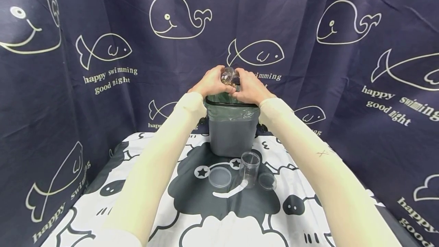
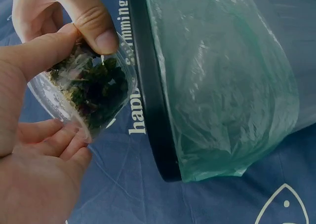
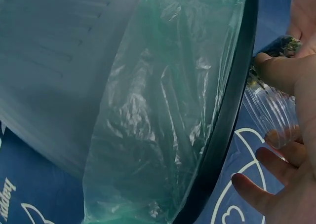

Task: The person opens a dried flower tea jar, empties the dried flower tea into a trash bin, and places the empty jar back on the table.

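Note:
Both hands hold a clear plastic jar [image 2: 91, 93] with dark green, dried leafy bits inside, just above a grey bin [image 1: 231, 134]. My left hand [image 1: 209, 82] grips the jar from the left, its thumb and fingers on either side of the wall. From the other side my right hand [image 1: 253, 87] holds it too, thumb pressed against the plastic. Tilted in the left wrist view, the jar sits by the bin's black rim [image 2: 155, 100]. A green plastic bag [image 3: 148, 105] lines the bin and folds over its outside. Part of the jar is hidden by the fingers.
In front of the bin stands another clear jar [image 1: 249, 170], with its top open. Two round clear lids, one at left [image 1: 220, 177] and one at right [image 1: 267, 181], lie beside it on the sheep-print cloth [image 1: 223, 235]. A dark blue printed curtain [image 1: 274, 7] surrounds the table.

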`<action>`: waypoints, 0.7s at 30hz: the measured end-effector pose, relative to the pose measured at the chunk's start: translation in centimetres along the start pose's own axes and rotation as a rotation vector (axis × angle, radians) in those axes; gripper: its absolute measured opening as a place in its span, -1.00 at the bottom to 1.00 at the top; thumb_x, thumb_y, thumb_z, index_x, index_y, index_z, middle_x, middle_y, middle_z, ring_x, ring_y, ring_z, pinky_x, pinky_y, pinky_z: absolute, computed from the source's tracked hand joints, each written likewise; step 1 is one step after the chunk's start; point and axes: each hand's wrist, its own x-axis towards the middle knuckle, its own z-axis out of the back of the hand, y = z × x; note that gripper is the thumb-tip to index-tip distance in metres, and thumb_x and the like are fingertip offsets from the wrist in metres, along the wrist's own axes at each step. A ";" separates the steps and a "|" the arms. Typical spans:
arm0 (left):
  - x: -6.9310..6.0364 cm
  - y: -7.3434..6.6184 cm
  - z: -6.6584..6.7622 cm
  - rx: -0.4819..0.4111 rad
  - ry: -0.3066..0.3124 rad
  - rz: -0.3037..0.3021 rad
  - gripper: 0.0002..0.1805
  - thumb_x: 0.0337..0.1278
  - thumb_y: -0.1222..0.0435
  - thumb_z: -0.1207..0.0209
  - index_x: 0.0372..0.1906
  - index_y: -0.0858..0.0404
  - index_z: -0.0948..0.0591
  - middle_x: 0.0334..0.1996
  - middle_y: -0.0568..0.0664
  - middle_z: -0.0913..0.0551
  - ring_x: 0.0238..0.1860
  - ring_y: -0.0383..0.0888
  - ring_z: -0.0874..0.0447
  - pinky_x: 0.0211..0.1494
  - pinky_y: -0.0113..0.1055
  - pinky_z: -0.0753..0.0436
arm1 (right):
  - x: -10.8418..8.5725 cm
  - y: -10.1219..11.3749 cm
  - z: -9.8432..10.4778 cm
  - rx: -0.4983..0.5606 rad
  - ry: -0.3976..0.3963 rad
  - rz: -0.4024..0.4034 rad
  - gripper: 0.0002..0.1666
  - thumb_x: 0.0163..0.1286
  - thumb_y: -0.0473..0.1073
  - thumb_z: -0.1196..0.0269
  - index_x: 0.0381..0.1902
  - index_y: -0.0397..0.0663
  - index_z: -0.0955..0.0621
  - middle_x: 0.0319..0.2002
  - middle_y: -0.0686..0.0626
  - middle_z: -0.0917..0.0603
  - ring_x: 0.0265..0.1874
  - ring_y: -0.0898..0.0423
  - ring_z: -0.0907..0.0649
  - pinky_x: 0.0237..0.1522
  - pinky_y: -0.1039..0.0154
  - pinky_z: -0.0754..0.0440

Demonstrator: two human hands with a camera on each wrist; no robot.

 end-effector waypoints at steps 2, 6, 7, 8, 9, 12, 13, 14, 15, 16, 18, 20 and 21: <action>0.1 0.0 -0.1 -0.006 -0.001 -0.004 -0.11 -0.04 0.08 -0.55 0.37 0.33 -0.43 0.10 0.10 -0.62 0.05 0.00 -0.60 0.18 -0.18 -0.56 | -0.1 -0.1 -0.1 0.029 -0.003 -0.015 0.02 0.12 0.01 -0.54 0.42 -0.23 -0.33 0.15 -0.24 -0.61 0.12 -0.17 -0.61 0.21 -0.13 -0.53; 0.4 -0.1 -0.3 -0.024 0.002 0.000 -0.13 -0.03 0.08 -0.54 0.37 0.32 -0.45 0.07 0.09 -0.65 0.02 -0.02 -0.61 0.13 -0.19 -0.57 | -0.2 -0.2 -0.5 0.084 -0.005 -0.047 0.03 0.13 0.02 -0.53 0.42 -0.26 -0.32 0.19 -0.25 -0.60 0.15 -0.16 -0.60 0.25 -0.09 -0.51; 0.4 -0.1 -0.4 -0.025 0.006 0.002 -0.15 -0.02 0.07 -0.54 0.36 0.32 -0.46 0.05 0.08 -0.65 0.00 -0.02 -0.61 0.11 -0.19 -0.58 | -0.2 -0.2 -0.6 0.094 -0.004 -0.057 0.03 0.13 0.03 -0.53 0.42 -0.26 -0.32 0.20 -0.25 -0.59 0.17 -0.16 -0.60 0.27 -0.08 -0.50; 0.4 -0.1 -0.5 -0.027 0.011 0.008 -0.16 -0.01 0.06 -0.53 0.35 0.31 -0.46 0.04 0.08 -0.65 -0.02 -0.02 -0.61 0.09 -0.19 -0.58 | -0.2 -0.3 -0.7 0.100 -0.001 -0.071 0.04 0.14 0.05 -0.52 0.43 -0.27 -0.31 0.22 -0.26 -0.58 0.19 -0.16 -0.59 0.28 -0.08 -0.49; 0.5 -0.2 -0.5 -0.026 0.015 0.014 -0.15 -0.01 0.06 -0.53 0.36 0.30 -0.46 0.03 0.07 -0.65 -0.03 -0.03 -0.61 0.07 -0.21 -0.58 | -0.3 -0.3 -0.7 0.105 0.002 -0.085 0.05 0.15 0.07 -0.51 0.44 -0.26 -0.30 0.24 -0.26 -0.57 0.21 -0.16 -0.57 0.30 -0.07 -0.48; 0.7 -0.4 -0.6 -0.031 0.024 0.029 -0.18 0.01 0.05 -0.52 0.34 0.28 -0.47 0.01 0.05 -0.65 -0.05 -0.05 -0.60 0.03 -0.23 -0.57 | -0.4 -0.4 -0.9 0.123 0.011 -0.122 0.07 0.17 0.13 -0.47 0.46 -0.25 -0.28 0.26 -0.26 -0.56 0.22 -0.16 -0.56 0.30 -0.07 -0.48; 0.8 -0.5 -0.6 -0.035 0.025 0.035 -0.20 0.01 0.05 -0.52 0.33 0.27 -0.48 0.00 0.04 -0.64 -0.06 -0.05 -0.60 0.02 -0.24 -0.56 | -0.4 -0.4 -0.9 0.130 0.013 -0.135 0.07 0.18 0.15 -0.46 0.47 -0.24 -0.27 0.26 -0.25 -0.55 0.22 -0.15 -0.56 0.30 -0.07 -0.49; 0.9 -0.6 -0.6 -0.038 0.025 0.039 -0.23 0.01 0.05 -0.51 0.30 0.26 -0.49 -0.02 0.04 -0.65 -0.07 -0.05 -0.60 0.00 -0.24 -0.56 | -0.4 -0.5 -0.9 0.140 0.015 -0.148 0.08 0.18 0.16 -0.45 0.49 -0.23 -0.26 0.27 -0.24 -0.55 0.22 -0.15 -0.56 0.29 -0.07 -0.49; 1.0 -0.7 -0.6 -0.039 0.024 0.042 -0.26 0.02 0.06 -0.51 0.28 0.25 -0.50 -0.03 0.03 -0.64 -0.07 -0.05 -0.60 -0.02 -0.25 -0.56 | -0.4 -0.5 -0.8 0.152 0.015 -0.156 0.08 0.19 0.17 -0.44 0.49 -0.21 -0.26 0.27 -0.23 -0.55 0.22 -0.14 -0.56 0.28 -0.07 -0.49; 1.1 -0.8 -0.5 -0.042 0.022 0.046 -0.28 0.02 0.06 -0.51 0.25 0.24 -0.51 -0.04 0.03 -0.64 -0.08 -0.05 -0.60 -0.03 -0.25 -0.56 | -0.5 -0.5 -0.8 0.165 0.016 -0.165 0.07 0.19 0.17 -0.43 0.49 -0.20 -0.25 0.28 -0.22 -0.55 0.22 -0.14 -0.56 0.28 -0.08 -0.50; 1.2 -1.0 -0.5 -0.042 0.019 0.053 -0.31 0.03 0.05 -0.49 0.22 0.24 -0.50 -0.06 0.03 -0.64 -0.10 -0.04 -0.60 -0.06 -0.25 -0.56 | -0.4 -0.5 -0.7 0.183 0.017 -0.184 0.07 0.21 0.18 -0.41 0.50 -0.18 -0.25 0.30 -0.19 -0.54 0.25 -0.13 -0.55 0.29 -0.08 -0.49; 1.3 -1.1 -0.5 -0.045 0.012 0.062 -0.27 0.04 0.05 -0.48 0.26 0.24 -0.48 -0.05 0.04 -0.63 -0.09 -0.03 -0.59 -0.07 -0.24 -0.56 | -0.4 -0.5 -0.6 0.206 0.019 -0.199 0.06 0.21 0.19 -0.42 0.50 -0.16 -0.25 0.32 -0.18 -0.53 0.28 -0.13 -0.54 0.31 -0.09 -0.47; 1.4 -1.2 -0.5 -0.049 0.008 0.070 -0.24 0.03 0.04 -0.48 0.30 0.25 -0.46 -0.03 0.05 -0.62 -0.08 -0.03 -0.59 -0.06 -0.24 -0.57 | -0.4 -0.5 -0.7 0.214 0.019 -0.204 0.05 0.22 0.19 -0.42 0.50 -0.16 -0.25 0.32 -0.17 -0.53 0.29 -0.14 -0.53 0.32 -0.09 -0.47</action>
